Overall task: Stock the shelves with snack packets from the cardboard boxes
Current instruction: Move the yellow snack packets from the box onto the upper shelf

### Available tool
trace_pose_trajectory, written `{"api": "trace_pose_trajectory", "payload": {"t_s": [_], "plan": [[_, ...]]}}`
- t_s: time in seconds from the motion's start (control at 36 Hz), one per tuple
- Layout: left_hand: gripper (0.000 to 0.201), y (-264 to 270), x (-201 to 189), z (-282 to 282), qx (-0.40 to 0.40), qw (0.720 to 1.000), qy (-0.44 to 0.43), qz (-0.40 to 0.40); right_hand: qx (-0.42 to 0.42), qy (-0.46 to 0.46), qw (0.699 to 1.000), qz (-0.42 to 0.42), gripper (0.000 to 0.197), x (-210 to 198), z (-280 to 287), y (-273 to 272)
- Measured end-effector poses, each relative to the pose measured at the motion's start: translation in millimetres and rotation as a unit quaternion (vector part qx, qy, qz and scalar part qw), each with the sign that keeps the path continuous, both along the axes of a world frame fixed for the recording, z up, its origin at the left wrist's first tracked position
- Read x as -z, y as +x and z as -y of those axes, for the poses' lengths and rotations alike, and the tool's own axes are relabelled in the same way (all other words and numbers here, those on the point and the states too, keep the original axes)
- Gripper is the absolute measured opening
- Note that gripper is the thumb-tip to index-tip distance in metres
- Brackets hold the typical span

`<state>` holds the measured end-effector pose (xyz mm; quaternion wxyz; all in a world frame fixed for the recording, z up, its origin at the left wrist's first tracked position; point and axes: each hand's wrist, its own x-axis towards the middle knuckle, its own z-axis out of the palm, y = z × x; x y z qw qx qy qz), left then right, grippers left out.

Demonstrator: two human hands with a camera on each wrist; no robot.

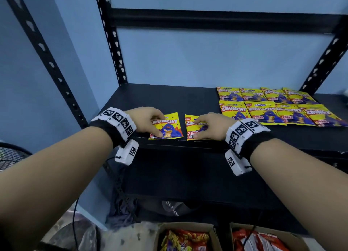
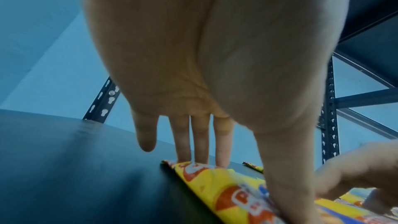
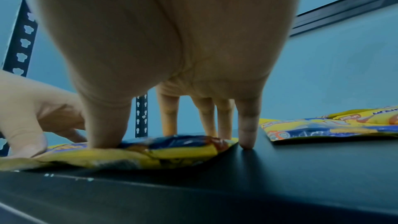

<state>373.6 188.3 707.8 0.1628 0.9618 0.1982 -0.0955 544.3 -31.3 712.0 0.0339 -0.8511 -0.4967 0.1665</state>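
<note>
Two yellow "Crunchy" snack packets lie flat near the front edge of the black shelf [image 1: 169, 96]. My left hand [image 1: 159, 125] rests on the left packet [image 1: 169, 128], with its fingertips on the far edge and its thumb on the near corner. In the left wrist view its straight fingers [image 2: 200, 142] touch that packet [image 2: 206, 181]. My right hand [image 1: 196, 129] presses the right packet [image 1: 190, 127] the same way. In the right wrist view the thumb sits on the packet [image 3: 172, 151] and the little finger [image 3: 247, 125] touches the bare shelf [image 3: 301, 168].
Two rows of the same yellow packets [image 1: 273, 107] cover the right half of the shelf. Below stand two open cardboard boxes, one [image 1: 188, 225] holding yellow and red packets, the other [image 1: 282, 232] red and white ones. Black slotted uprights [image 1: 111, 43] frame the shelf. A fan grille [image 1: 11, 156] is at left.
</note>
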Motion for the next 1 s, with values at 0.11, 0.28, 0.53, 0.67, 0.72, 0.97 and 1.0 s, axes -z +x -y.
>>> {"api": "trace_pose_trajectory", "payload": {"t_s": [0.11, 0.28, 0.53, 0.67, 0.72, 0.97, 1.0], "plan": [[0.076, 0.5, 5.2, 2.1, 0.014, 0.997, -0.067, 0.020, -0.006, 0.019, 1.000, -0.003, 0.064, 2.6, -5.7, -5.4], [0.082, 2.3, 6.6, 13.5, -0.026, 0.994, -0.037, 0.100, 0.036, 0.111, 0.993, -0.017, 0.076, 16.4, -9.2, -7.0], [0.063, -7.7, -0.7, 36.4, -0.162, 0.985, 0.048, -0.020, 0.165, 0.060, 0.984, 0.020, 0.085, 22.2, -10.6, -1.6], [0.055, -4.1, 0.7, 43.1, -0.198, 0.980, -0.019, 0.028, 0.192, 0.108, 0.973, -0.074, 0.065, 13.5, -11.9, -1.1], [0.054, -3.4, 1.2, 44.4, -0.207, 0.976, -0.051, 0.042, 0.179, 0.112, 0.973, -0.097, 0.068, 9.4, -10.3, -2.4], [0.025, 6.2, -6.9, 50.3, -0.208, 0.958, -0.175, 0.088, 0.139, 0.188, 0.962, -0.139, 0.024, 8.0, 3.0, 6.3], [0.020, 9.1, -9.7, 53.1, -0.208, 0.953, -0.198, 0.096, 0.138, 0.192, 0.961, -0.142, 0.023, 5.2, 5.0, 7.2]]}}
